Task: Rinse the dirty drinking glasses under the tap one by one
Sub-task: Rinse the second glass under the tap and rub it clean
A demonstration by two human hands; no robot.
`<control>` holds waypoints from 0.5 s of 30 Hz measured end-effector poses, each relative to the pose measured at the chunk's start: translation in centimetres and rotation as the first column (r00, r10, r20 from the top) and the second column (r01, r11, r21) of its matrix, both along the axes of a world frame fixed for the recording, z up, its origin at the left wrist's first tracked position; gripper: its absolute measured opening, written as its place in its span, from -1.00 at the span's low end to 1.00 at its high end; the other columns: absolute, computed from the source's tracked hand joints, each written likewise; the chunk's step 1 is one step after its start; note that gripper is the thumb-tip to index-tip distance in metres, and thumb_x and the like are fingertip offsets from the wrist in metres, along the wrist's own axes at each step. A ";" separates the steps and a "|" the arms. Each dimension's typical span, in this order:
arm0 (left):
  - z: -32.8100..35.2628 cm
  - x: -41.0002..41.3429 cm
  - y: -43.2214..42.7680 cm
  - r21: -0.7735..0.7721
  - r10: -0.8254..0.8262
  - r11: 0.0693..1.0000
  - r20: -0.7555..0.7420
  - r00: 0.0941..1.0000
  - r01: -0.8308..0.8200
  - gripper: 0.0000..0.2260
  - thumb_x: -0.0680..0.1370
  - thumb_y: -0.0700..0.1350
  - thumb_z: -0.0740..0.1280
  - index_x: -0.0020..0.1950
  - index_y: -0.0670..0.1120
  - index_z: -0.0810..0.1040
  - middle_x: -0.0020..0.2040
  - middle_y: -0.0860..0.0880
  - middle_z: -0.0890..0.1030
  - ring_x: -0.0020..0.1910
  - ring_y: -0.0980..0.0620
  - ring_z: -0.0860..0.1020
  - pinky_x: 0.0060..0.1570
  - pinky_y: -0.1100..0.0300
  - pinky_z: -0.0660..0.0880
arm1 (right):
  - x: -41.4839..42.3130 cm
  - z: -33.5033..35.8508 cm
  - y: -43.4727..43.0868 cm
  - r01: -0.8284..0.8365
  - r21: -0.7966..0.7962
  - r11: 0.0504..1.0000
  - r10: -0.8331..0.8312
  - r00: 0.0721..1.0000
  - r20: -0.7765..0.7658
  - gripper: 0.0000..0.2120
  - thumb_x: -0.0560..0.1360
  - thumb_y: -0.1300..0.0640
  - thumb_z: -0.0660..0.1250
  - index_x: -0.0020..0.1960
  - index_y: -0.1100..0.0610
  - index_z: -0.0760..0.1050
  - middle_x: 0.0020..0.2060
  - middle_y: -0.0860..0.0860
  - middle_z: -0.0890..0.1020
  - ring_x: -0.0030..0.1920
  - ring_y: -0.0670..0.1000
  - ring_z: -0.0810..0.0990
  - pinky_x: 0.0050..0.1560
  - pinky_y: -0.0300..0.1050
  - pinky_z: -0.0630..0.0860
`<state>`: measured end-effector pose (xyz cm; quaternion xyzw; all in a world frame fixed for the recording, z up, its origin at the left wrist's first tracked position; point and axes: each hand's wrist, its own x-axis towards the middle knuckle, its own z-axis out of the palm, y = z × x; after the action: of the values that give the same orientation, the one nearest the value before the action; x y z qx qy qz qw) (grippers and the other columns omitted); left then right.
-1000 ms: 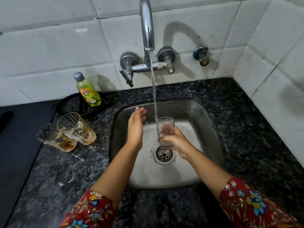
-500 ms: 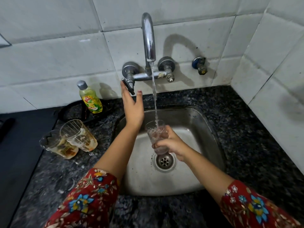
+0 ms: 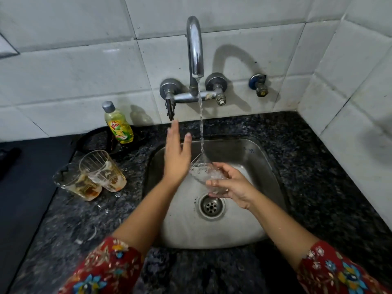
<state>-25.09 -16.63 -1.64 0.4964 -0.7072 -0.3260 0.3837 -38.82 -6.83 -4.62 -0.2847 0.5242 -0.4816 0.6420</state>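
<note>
The glass point(image 3: 206, 177) I am rinsing sits tilted in my right hand point(image 3: 231, 187), fingers wrapped around it, over the sink point(image 3: 250, 230) under the stream from the tap point(image 3: 195, 49). My left hand point(image 3: 176, 158) is empty, fingers stretched flat, raised just below the tap lever point(image 3: 170, 109). Two dirty glasses point(image 3: 91, 177) stand touching on the table point(image 3: 63, 225) to the left, near the dish soap bottle point(image 3: 118, 124).

Your two forearms are bare from wrist to near the elbow. At lower left of the frame your left sleeve point(image 3: 106, 270) is red fabric printed with blue, yellow and cream flowers; at lower right your right sleeve point(image 3: 337, 272) carries the same floral print.
</note>
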 end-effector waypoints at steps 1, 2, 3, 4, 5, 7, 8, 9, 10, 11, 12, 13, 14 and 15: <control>-0.8 -0.1 1.6 0.082 -0.011 0.997 -0.052 0.999 0.015 -0.51 0.66 0.03 0.06 0.56 -0.01 0.02 0.57 0.02 0.07 0.54 0.06 0.02 0.48 0.15 -0.02 | -0.1 0.1 0.2 0.026 0.012 1.000 -0.025 0.998 -0.050 -0.55 0.32 0.35 0.48 0.10 0.02 0.46 0.07 0.05 0.58 -0.05 0.06 0.62 -0.11 -0.01 0.62; -1.5 -0.3 3.0 0.143 -0.009 0.989 -0.097 0.995 0.022 -0.53 0.66 0.02 0.04 0.55 -0.01 0.05 0.56 0.02 0.10 0.54 0.07 0.05 0.46 0.20 -0.01 | -0.2 0.2 0.4 0.060 0.022 0.998 -0.058 0.994 -0.090 -0.52 0.29 0.34 0.51 0.10 0.03 0.44 0.06 0.05 0.57 -0.07 0.05 0.62 -0.14 -0.06 0.61; -2.2 -0.3 4.0 0.176 0.008 0.984 -0.120 0.993 0.013 -0.55 0.66 0.00 0.04 0.55 -0.02 0.09 0.55 0.01 0.14 0.53 0.07 0.07 0.45 0.22 0.01 | -0.3 0.3 0.4 0.096 0.022 0.995 -0.092 0.988 -0.122 -0.48 0.26 0.34 0.53 0.10 0.04 0.42 0.06 0.05 0.56 -0.09 0.04 0.61 -0.16 -0.10 0.59; -2.8 -0.3 4.7 0.195 0.032 0.981 -0.127 0.991 -0.007 -0.57 0.67 -0.02 0.04 0.54 -0.04 0.13 0.54 0.01 0.18 0.53 0.07 0.10 0.45 0.22 0.03 | -0.4 0.3 0.6 0.132 0.015 0.991 -0.129 0.981 -0.145 -0.46 0.24 0.35 0.54 0.10 0.04 0.40 0.07 0.06 0.55 -0.09 0.04 0.60 -0.17 -0.11 0.58; -3.3 -0.4 5.1 0.209 0.052 0.978 -0.125 0.991 -0.025 -0.58 0.67 -0.03 0.04 0.53 -0.05 0.15 0.53 0.00 0.21 0.52 0.06 0.12 0.46 0.19 0.06 | -0.6 0.4 0.7 0.166 0.002 0.986 -0.164 0.973 -0.161 -0.43 0.23 0.36 0.55 0.10 0.04 0.39 0.06 0.06 0.54 -0.10 0.04 0.59 -0.17 -0.11 0.57; -4.0 -0.6 5.6 0.239 0.069 0.970 -0.108 0.992 -0.041 -0.60 0.67 -0.04 0.03 0.52 -0.07 0.19 0.51 -0.03 0.25 0.50 0.04 0.17 0.46 0.15 0.11 | -0.9 0.5 0.7 0.225 -0.031 0.974 -0.227 0.959 -0.172 -0.40 0.22 0.36 0.56 0.13 0.05 0.37 0.04 0.05 0.54 -0.10 0.01 0.58 -0.15 -0.12 0.56; -4.3 -0.8 5.8 0.248 0.077 0.968 -0.101 0.992 -0.050 -0.60 0.67 -0.05 0.03 0.50 -0.08 0.22 0.50 -0.05 0.28 0.49 0.02 0.21 0.44 0.17 0.14 | -1.0 0.6 0.6 0.244 -0.058 0.968 -0.251 0.949 -0.190 -0.39 0.21 0.35 0.57 0.15 0.07 0.38 0.04 0.06 0.56 -0.06 0.02 0.59 -0.10 -0.11 0.58; -4.5 -1.0 5.9 0.250 0.087 0.966 -0.093 0.992 -0.062 -0.61 0.67 -0.06 0.04 0.49 -0.10 0.25 0.47 -0.07 0.32 0.46 0.02 0.25 0.41 0.19 0.17 | -1.1 0.7 0.5 0.251 -0.094 0.963 -0.266 0.936 -0.232 -0.40 0.19 0.33 0.58 0.14 0.10 0.41 0.05 0.08 0.59 -0.01 0.05 0.60 -0.01 -0.06 0.59; -4.6 -1.2 6.1 0.247 0.100 0.966 -0.080 0.992 -0.078 -0.63 0.67 -0.07 0.04 0.47 -0.11 0.29 0.45 -0.08 0.36 0.43 0.01 0.30 0.38 0.21 0.20 | -1.1 0.8 0.5 0.245 -0.138 0.960 -0.275 0.919 -0.281 -0.42 0.17 0.30 0.60 0.12 0.12 0.45 0.02 0.09 0.62 0.02 0.07 0.61 0.07 -0.01 0.58; -4.7 -1.3 6.1 0.239 0.109 0.966 -0.054 0.993 -0.093 -0.64 0.66 -0.09 0.06 0.44 -0.12 0.33 0.41 -0.08 0.40 0.40 0.00 0.35 0.36 0.19 0.24 | -1.2 1.1 0.5 0.231 -0.185 0.955 -0.282 0.900 -0.333 -0.45 0.15 0.28 0.61 0.08 0.13 0.48 -0.02 0.09 0.65 0.02 0.07 0.63 0.11 0.02 0.57; -4.8 -1.4 6.2 0.224 0.109 0.969 -0.014 0.994 -0.103 -0.66 0.65 -0.10 0.08 0.41 -0.12 0.37 0.38 -0.09 0.44 0.37 -0.01 0.38 0.36 0.15 0.28 | -1.2 1.3 0.4 0.216 -0.226 0.950 -0.290 0.879 -0.379 -0.47 0.14 0.26 0.62 0.04 0.12 0.50 -0.06 0.07 0.66 -0.01 0.05 0.64 0.12 0.02 0.56; -4.8 -1.4 6.2 0.204 0.097 0.974 0.036 0.995 -0.102 -0.67 0.64 -0.12 0.12 0.39 -0.12 0.39 0.35 -0.09 0.47 0.35 -0.03 0.41 0.35 0.09 0.31 | -1.2 1.5 0.4 0.193 -0.263 0.945 -0.293 0.858 -0.423 -0.48 0.13 0.25 0.63 0.01 0.10 0.51 -0.08 0.04 0.67 -0.03 0.02 0.64 0.10 0.00 0.56; -4.8 -1.3 6.3 0.188 0.078 0.978 0.087 0.993 -0.093 -0.68 0.62 -0.13 0.16 0.37 -0.11 0.41 0.34 -0.08 0.48 0.33 -0.04 0.42 0.34 0.04 0.34 | -1.2 1.7 0.4 0.166 -0.299 0.940 -0.294 0.836 -0.462 -0.48 0.12 0.22 0.64 0.02 0.08 0.52 -0.08 0.03 0.67 -0.04 0.00 0.64 0.09 0.00 0.57; -4.7 -1.3 6.4 0.178 0.057 0.981 0.132 0.990 -0.080 -0.67 0.60 -0.13 0.20 0.36 -0.09 0.41 0.33 -0.07 0.49 0.32 -0.04 0.43 0.33 -0.01 0.35 | -1.1 2.0 0.4 0.129 -0.333 0.934 -0.292 0.814 -0.503 -0.46 0.12 0.18 0.64 0.04 0.07 0.52 -0.07 0.01 0.67 -0.03 -0.01 0.64 0.09 0.00 0.58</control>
<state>-26.35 -10.22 -6.38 0.5732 -0.6797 -0.3440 0.3019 -39.96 -6.42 -2.59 -0.4383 0.6387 -0.5194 0.3609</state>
